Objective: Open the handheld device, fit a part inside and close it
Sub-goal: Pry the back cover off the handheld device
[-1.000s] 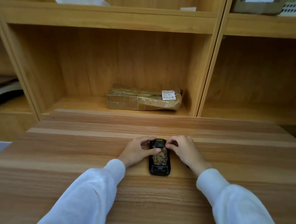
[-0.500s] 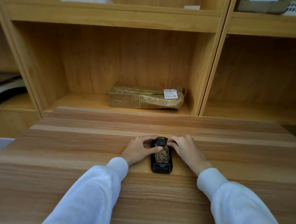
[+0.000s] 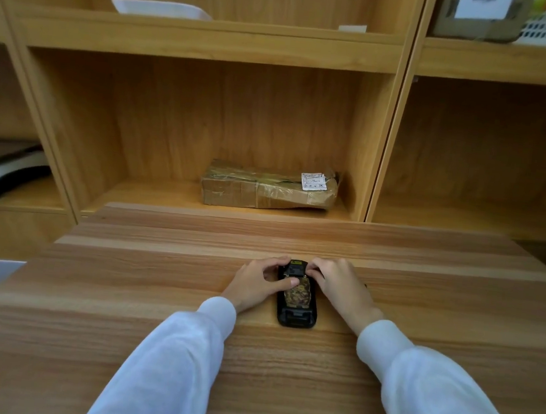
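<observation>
A black handheld device lies flat on the wooden table, back open and innards showing, with the left hand and right hand curled round its far end, thumbs and fingertips pressing on its sides

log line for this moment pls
device: handheld device flat on table | left hand thumb on its middle | right hand at its far end | step: working on the device
</observation>
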